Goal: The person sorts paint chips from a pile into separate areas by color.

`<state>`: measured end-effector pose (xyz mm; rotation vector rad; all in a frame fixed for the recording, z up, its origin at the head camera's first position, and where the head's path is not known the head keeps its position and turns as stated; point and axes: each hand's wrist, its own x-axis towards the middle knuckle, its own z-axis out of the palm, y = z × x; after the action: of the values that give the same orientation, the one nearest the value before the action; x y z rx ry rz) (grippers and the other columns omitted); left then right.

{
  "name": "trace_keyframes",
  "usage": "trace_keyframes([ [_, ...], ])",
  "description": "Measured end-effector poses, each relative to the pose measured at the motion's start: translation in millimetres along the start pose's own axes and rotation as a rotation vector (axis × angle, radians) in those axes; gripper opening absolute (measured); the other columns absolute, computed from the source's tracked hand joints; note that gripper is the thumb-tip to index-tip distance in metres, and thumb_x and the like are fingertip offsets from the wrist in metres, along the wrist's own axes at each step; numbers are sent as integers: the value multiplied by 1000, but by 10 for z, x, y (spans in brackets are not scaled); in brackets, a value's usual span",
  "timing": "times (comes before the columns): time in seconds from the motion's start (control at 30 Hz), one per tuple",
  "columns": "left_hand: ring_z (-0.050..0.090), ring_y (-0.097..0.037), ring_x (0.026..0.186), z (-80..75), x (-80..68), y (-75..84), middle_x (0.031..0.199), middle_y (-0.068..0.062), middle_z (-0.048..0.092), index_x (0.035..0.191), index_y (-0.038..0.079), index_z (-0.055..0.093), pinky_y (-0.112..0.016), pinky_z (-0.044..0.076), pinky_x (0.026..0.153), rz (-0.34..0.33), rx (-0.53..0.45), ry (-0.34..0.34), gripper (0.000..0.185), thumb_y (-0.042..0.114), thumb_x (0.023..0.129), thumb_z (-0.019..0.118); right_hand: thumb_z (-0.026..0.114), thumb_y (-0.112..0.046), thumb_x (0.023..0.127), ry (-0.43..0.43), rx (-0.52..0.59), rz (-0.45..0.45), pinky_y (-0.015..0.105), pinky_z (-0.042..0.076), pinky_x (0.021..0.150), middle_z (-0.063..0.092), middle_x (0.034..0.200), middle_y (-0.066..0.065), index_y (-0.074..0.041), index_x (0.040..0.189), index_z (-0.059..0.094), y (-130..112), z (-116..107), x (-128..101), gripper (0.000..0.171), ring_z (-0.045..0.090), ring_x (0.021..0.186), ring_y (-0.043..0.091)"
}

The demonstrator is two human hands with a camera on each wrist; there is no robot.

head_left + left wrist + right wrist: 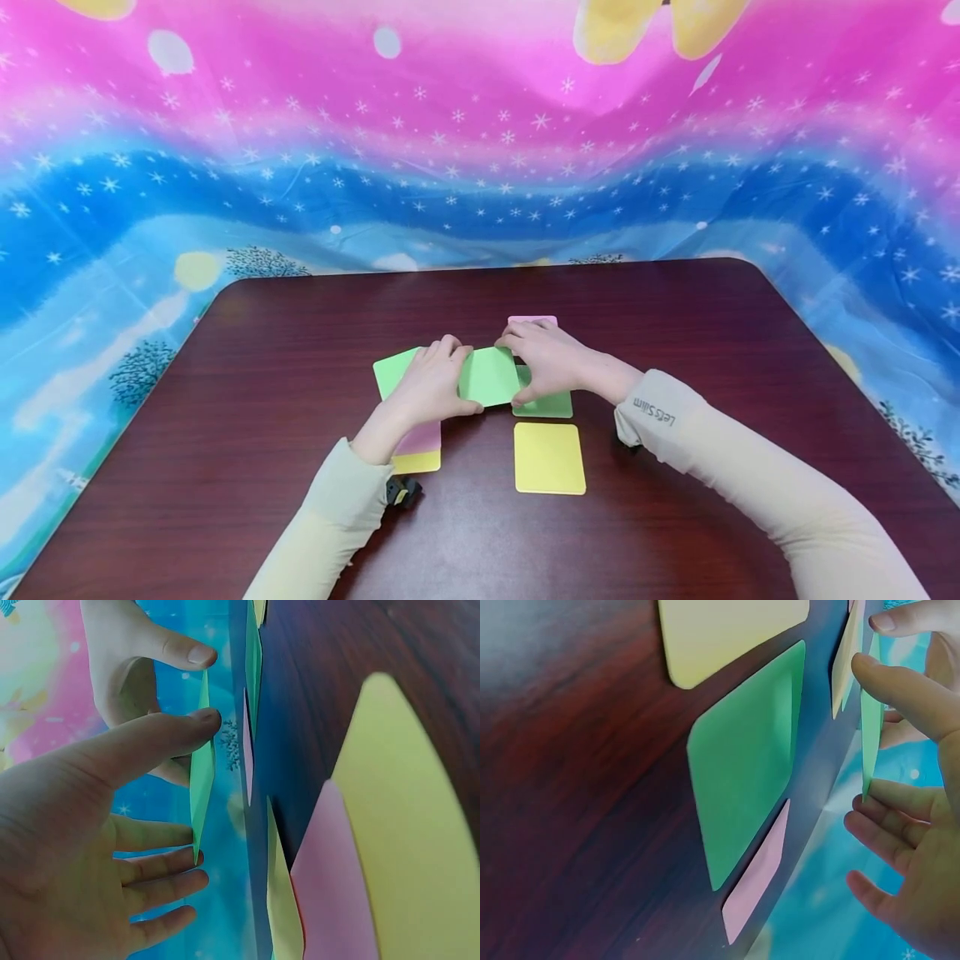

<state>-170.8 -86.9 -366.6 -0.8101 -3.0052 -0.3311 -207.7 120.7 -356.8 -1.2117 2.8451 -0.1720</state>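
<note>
**Thin green square card [489, 377] aloft, pinched from both ends!**

And it's up above the glossy dark-red wooden table [480, 308]! The left hand [423, 383] grips one end between thumb and fingers, the right hand [551, 358] pinches the other; neither has let go.

On the right, a neat column: pink rounded card [757, 874] farthest, flat green rounded card [546, 403] next, yellow square card [550, 458] nearest, all down on the wood. Over left, a pink paper card [422, 437] overlaps a yellow paper card [418, 462], with another green card [392, 375] beyond, part-hidden by the hand.

My call: we're mid-job. That right column looks laid out; the held card is yet to be put down. Whether the left group is finished, I can't tell.
</note>
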Motion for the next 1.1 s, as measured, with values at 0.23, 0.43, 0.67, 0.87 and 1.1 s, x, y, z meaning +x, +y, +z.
trace_keyframes([
  [0.23, 47, -25, 98, 22, 60, 63, 111, -9, 47, 125, 0, 50, -39, 38, 84, 37, 15, -5, 81, 48, 64, 76, 77, -55, 56, -3, -2, 34, 43, 31, 95, 52, 106, -2, -12, 118, 55, 44, 10, -106, 79, 47, 93, 11],
  [0.43, 47, -25, 100, 29, 137, 119, 111, -9, 48, 124, 0, 51, -40, 37, 88, 55, 9, -7, 81, 47, 63, 76, 78, -54, 56, 5, 7, 70, 43, 34, 91, 53, 108, -2, -12, 118, 55, 81, -2, -178, 78, 48, 98, 13],
  [0.67, 46, -24, 103, 47, 197, 149, 114, -9, 47, 127, 2, 48, -40, 36, 90, 59, 20, -23, 83, 50, 65, 74, 76, -55, 57, 23, 16, 98, 44, 31, 96, 53, 109, 0, -10, 117, 55, 137, 3, -270, 78, 47, 102, 16],
  [0.87, 46, -23, 102, 80, 230, 160, 114, -8, 48, 127, 3, 48, -39, 37, 89, 79, 46, -47, 83, 51, 65, 74, 76, -55, 57, 34, 29, 128, 44, 32, 95, 53, 108, 2, -9, 117, 56, 177, 22, -363, 78, 48, 101, 19],
  [1.1, 46, -21, 102, 128, 293, 178, 113, -4, 49, 124, 6, 51, -37, 37, 87, 133, 62, -72, 78, 50, 64, 74, 74, -57, 59, 29, 33, 142, 45, 31, 96, 53, 110, 1, -10, 117, 55, 231, 71, -444, 78, 48, 103, 19],
])
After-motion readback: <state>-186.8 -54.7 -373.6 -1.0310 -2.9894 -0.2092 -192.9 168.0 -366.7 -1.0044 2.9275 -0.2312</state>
